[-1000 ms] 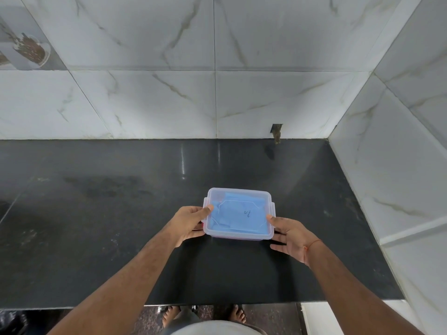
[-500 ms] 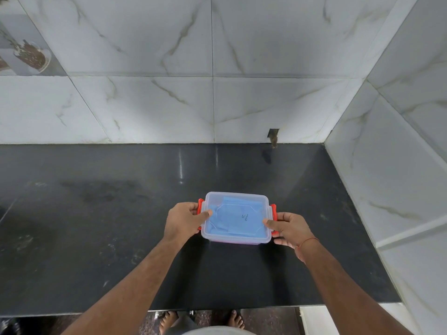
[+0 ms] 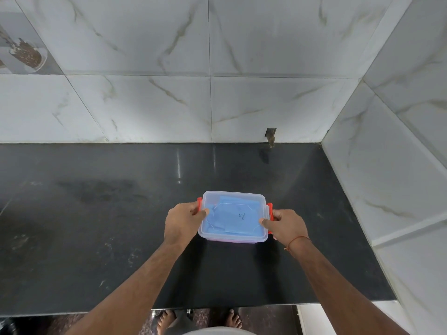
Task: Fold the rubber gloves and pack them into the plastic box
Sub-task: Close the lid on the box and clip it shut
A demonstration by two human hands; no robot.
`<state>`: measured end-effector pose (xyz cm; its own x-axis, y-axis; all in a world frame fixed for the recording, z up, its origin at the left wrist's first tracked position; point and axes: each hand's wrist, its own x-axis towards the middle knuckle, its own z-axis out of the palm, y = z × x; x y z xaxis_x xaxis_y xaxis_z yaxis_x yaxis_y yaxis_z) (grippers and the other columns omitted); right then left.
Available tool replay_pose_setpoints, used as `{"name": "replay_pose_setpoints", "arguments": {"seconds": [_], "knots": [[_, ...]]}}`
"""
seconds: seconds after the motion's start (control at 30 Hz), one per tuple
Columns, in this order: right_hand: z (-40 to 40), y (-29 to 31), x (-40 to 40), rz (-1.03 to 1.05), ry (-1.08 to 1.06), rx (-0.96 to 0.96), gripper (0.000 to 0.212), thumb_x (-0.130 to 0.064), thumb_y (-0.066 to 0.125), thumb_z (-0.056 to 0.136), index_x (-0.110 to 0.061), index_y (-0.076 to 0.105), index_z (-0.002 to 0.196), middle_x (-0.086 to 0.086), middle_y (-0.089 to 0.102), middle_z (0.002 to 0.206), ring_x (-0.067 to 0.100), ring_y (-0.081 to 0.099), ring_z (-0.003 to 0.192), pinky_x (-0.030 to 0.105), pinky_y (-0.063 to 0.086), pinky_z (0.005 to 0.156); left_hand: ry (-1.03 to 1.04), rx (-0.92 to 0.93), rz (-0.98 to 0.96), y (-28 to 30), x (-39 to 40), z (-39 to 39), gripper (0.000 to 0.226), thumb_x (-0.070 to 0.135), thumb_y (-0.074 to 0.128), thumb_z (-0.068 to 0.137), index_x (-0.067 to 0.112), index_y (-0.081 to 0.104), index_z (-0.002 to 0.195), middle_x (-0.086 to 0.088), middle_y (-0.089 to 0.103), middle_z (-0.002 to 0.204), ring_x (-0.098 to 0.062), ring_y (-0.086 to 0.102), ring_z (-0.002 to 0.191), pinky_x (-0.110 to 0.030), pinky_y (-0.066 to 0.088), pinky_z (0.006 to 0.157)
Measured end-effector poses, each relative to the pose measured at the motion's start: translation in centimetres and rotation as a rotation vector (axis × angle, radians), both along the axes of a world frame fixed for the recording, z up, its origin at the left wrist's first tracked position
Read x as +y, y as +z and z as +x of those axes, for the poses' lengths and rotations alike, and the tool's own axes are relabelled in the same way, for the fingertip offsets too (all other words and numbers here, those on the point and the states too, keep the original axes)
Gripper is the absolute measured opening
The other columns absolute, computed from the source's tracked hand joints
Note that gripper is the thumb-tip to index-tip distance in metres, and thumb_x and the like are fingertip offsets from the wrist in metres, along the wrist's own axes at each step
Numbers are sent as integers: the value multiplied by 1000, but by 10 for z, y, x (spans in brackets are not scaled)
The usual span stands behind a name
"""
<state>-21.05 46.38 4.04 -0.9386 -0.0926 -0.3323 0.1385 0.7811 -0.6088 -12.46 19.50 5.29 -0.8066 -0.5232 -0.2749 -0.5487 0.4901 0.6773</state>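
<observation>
A clear plastic box [image 3: 232,197] with its lid on stands on the black counter. Folded blue rubber gloves [image 3: 232,217] show through the lid. My left hand [image 3: 182,221] grips the box's left side, with its thumb on the lid and its fingers at the red clip [image 3: 199,204]. At the right side my right hand [image 3: 285,224] does the same, thumb on the lid and fingers curled around the other red clip [image 3: 270,210]. Both clips stand raised against the box sides.
The black stone counter [image 3: 96,226] runs left to right, with its front edge near my bare feet. White marble-tiled walls close the back and the right side [image 3: 387,177]. A small dark notch [image 3: 270,135] sits in the back wall above the counter.
The red clips have swung up from under the box to its sides. Both hands have closed in from flat beside the box to gripping the clips, thumbs on the lid.
</observation>
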Motion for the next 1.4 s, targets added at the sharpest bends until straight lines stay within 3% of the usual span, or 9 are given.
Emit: {"name": "replay_pose_setpoints", "arguments": {"seconds": [0.1,0.27,0.43,0.53,0.67,0.77,1.1,1.27,1.4], "knots": [[0,0,-5,214,95,106,29,-36,70,96,-11,78,85,2,66,81,23,67,77,39,60,77,-58,-16,-117,1,5,0,34,37,61,110,15,81,126,1,80,97,-11,68,74,-23,58,78],[2,-1,-7,309,148,157,36,-38,62,102,-16,67,74,-3,50,71,17,55,64,25,44,63,-70,-32,-180,5,9,2,42,40,55,113,18,71,145,0,81,113,-16,75,94,-33,64,91],[6,-8,-3,242,120,157,32,-42,62,103,-22,64,79,-3,52,75,18,58,69,34,59,77,-103,-16,-78,1,7,5,52,42,56,112,23,56,159,2,76,134,-15,74,113,-35,62,101],[7,-12,0,134,116,130,20,-42,61,103,-25,72,100,1,58,83,23,63,78,42,63,84,-51,15,173,-6,3,9,50,38,63,109,22,58,156,1,73,137,-21,73,119,-47,65,100],[14,-17,-8,-177,51,-72,53,-36,64,103,-41,51,154,-7,72,108,23,76,85,34,68,73,22,48,319,-14,-12,16,46,34,70,106,19,62,149,1,76,129,-23,77,111,-51,70,86],[21,-18,-29,-354,27,-193,66,-29,68,102,-43,40,160,-15,75,109,18,80,75,25,65,63,52,70,280,-16,-31,20,48,34,69,107,18,61,152,1,75,132,-23,77,113,-51,68,91],[30,-15,-122,-429,136,-200,68,-30,69,103,-43,37,162,-17,73,118,17,79,85,22,65,70,75,46,47,-25,-109,38,54,43,56,111,19,51,160,-2,69,144,-22,68,123,-47,59,110],[30,-8,-155,-320,178,-134,68,-34,66,104,-34,35,164,-6,66,144,19,68,125,45,55,111,-57,8,-39,-28,-134,49,70,53,33,115,23,16,175,-3,45,171,-31,54,150,-47,43,124],[30,-13,-163,-126,243,24,77,-38,63,105,-28,21,169,0,49,155,22,54,138,50,45,121,-158,31,-121,-28,-145,54,76,57,15,109,23,1,176,-3,40,175,-27,55,148,-40,44,121]]}}
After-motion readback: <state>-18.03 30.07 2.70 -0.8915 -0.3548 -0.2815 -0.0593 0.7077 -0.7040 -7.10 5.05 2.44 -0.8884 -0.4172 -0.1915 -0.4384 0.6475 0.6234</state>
